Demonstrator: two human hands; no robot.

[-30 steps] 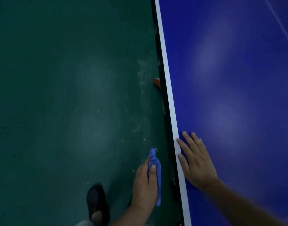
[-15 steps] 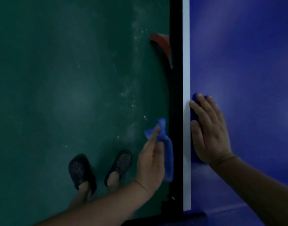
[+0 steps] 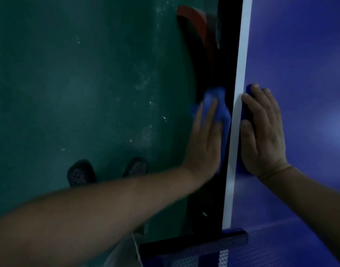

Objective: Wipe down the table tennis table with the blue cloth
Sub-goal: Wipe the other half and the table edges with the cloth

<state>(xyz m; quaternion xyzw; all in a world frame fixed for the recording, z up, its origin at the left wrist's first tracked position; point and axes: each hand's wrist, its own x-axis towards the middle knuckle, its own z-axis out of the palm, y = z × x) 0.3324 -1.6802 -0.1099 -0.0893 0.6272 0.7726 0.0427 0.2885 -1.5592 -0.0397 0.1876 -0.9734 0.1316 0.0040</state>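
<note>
The table tennis table (image 3: 300,54) fills the right side, blue with a white edge line and a black side rail. My left hand (image 3: 205,137) lies flat with straight fingers against the black side rail, pressing the blue cloth (image 3: 215,101) onto it. The cloth bunches out above and to the right of my fingers. My right hand (image 3: 263,132) rests flat on the blue tabletop just inside the white line, fingers straight, holding nothing; its dark shadow shows at the fingertips.
A green floor (image 3: 78,83) with pale dusty specks lies to the left. A red curved part (image 3: 196,22) sticks out under the table at the top. My dark shoes (image 3: 80,174) stand on the floor. The net post and net (image 3: 194,247) sit at the bottom.
My left hand slid forward along the table's side rail with the cloth and flattened against it. The view moved closer, and the net post came into view at the bottom.
</note>
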